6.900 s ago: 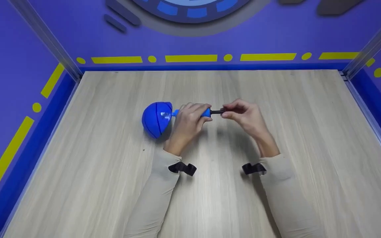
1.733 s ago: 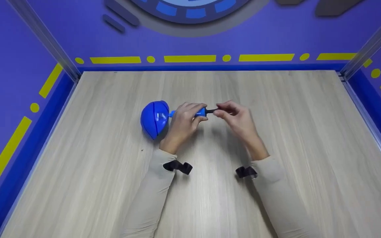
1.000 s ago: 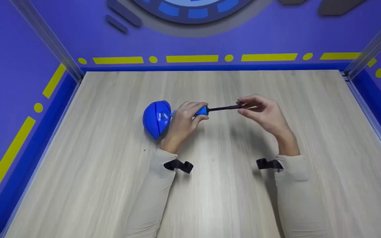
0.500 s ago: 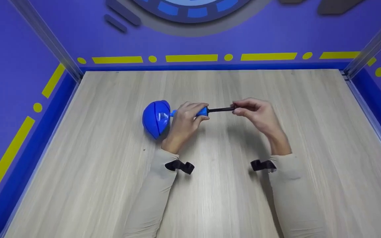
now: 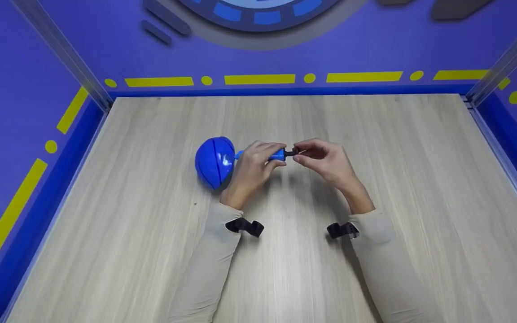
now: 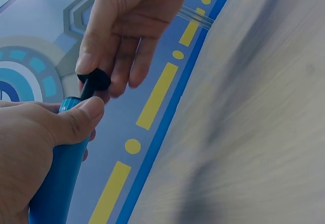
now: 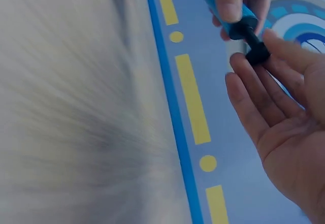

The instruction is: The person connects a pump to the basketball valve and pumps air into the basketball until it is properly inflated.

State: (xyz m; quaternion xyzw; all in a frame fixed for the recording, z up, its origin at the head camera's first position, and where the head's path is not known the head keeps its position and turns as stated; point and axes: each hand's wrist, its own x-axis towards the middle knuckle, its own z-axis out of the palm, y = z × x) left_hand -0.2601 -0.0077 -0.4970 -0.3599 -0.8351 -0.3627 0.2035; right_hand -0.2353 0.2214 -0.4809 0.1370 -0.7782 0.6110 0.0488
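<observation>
A blue ball with dark seam lines (image 5: 211,162) rests on the table, partly collapsed and creased. A light-blue nozzle joins its right side to a blue hand pump (image 5: 278,154), which is held roughly level. My left hand (image 5: 250,168) grips the pump barrel (image 6: 58,183), thumb near its collar, and covers the middle of it. At the pump's right end, my right hand (image 5: 329,165) pinches the black plunger handle (image 7: 258,54) between thumb and fingers. Only a short stretch of the black rod (image 6: 88,89) shows between collar and handle.
The light wood table (image 5: 151,251) is bordered by blue-purple panels with yellow marks at the back (image 5: 258,58) and both sides. Black wrist mounts (image 5: 245,227) sit on both sleeves.
My right hand drew the plunger out to the right, then moved left, and the rod slid back into the barrel. The ball looks fuller than several seconds ago. My left hand stays nearly still.
</observation>
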